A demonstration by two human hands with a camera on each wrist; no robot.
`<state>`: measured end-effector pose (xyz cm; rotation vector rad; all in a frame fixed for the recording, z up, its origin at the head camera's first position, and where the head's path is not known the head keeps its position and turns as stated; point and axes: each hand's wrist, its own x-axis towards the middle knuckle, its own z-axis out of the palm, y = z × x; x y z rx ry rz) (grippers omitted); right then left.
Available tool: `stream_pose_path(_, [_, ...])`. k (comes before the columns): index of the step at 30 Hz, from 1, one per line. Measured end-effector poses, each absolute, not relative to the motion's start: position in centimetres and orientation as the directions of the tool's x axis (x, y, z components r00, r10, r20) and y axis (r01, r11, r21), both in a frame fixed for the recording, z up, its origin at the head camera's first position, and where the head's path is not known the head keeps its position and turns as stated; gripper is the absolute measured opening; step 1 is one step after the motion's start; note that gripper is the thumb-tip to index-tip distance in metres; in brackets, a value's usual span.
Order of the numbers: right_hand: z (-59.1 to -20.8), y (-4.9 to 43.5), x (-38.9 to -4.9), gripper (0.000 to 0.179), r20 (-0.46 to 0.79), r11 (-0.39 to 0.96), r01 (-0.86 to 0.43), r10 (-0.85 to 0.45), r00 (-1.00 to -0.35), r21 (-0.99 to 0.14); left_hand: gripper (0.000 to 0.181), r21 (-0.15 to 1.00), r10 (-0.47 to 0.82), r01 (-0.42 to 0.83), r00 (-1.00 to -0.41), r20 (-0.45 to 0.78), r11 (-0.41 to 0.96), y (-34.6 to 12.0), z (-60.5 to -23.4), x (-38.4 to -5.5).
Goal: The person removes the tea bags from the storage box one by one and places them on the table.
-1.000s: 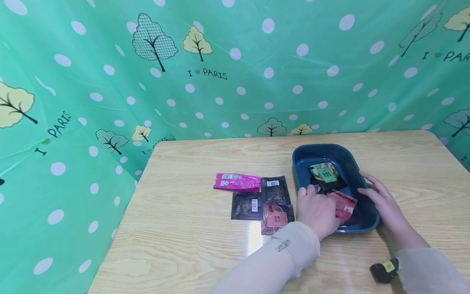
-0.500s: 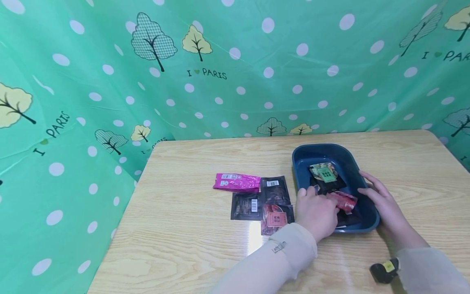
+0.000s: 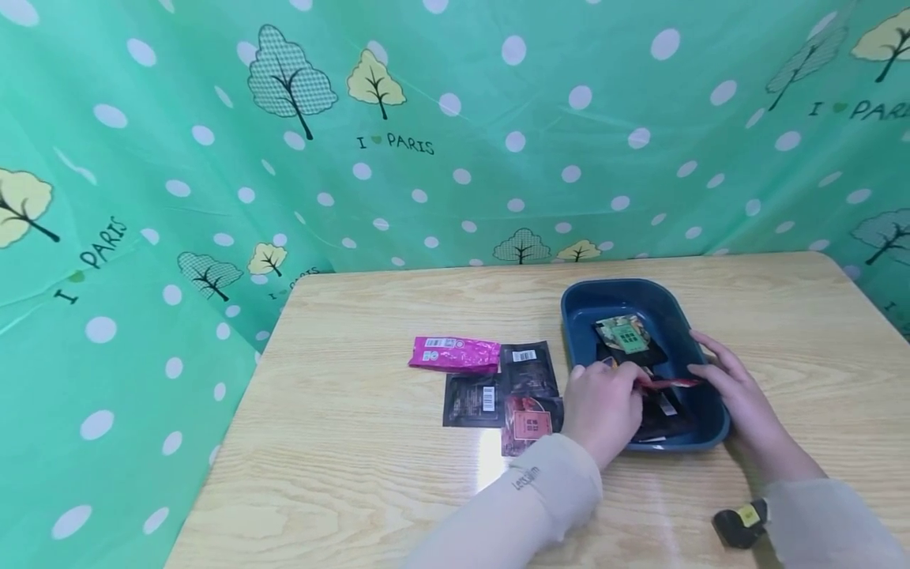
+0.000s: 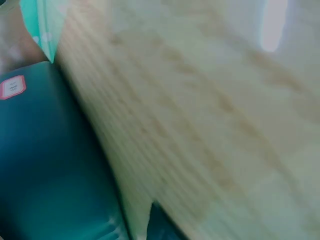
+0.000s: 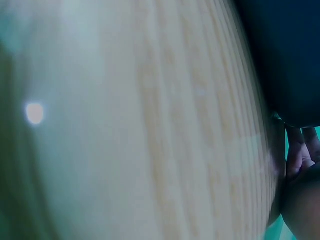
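Note:
In the head view a dark blue plastic bin stands right of the table's middle. Over its near half, my left hand pinches a red sachet, turned nearly edge-on. Below that lies a black sachet with a white label; farther back in the bin is a sachet with a green label. My right hand holds the bin's right rim, thumb over the edge. The left wrist view shows the bin's outer wall close up; the right wrist view catches fingers beside the bin.
Left of the bin lie a magenta packet, two black sachets with barcodes and a red-labelled sachet. A small black device with a yellow label sits at the right cuff. A green printed curtain hangs behind the table.
My left hand has drawn slightly left, and the red sachet in it has tipped from face-up to nearly edge-on, uncovering the black sachet below. My right hand keeps its place on the rim.

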<state>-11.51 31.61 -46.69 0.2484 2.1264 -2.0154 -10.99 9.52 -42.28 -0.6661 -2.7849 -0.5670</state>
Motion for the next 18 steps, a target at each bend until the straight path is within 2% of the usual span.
stream_pose_path(7, [-46.7,31.7,-11.5,0.055,-0.248,-0.003,0.249,-0.031,-0.968,-0.969,0.021,0.531,0.306,0.4,-0.916,0.26,0.747,9.0,-41.8,-11.3])
stream_pose_path(11, [-46.7,31.7,-11.5,0.055,-0.258,0.099,0.255,-0.017,-0.966,-0.962,0.025,0.666,0.279,0.336,-0.94,0.195,0.666,8.7,-41.5,-11.5])
stream_pose_path(14, [-46.8,31.7,-11.5,0.054,-0.246,0.058,0.244,-0.025,-0.969,-0.968,0.025,0.732,0.265,0.293,-0.951,0.158,0.615,8.4,-41.2,-11.6])
stream_pose_path(18, [-46.7,31.7,-11.4,0.053,-0.22,-0.062,0.222,-0.038,-0.975,-0.973,0.027,0.792,0.244,0.23,-0.964,0.105,0.566,8.2,-40.7,-11.7])
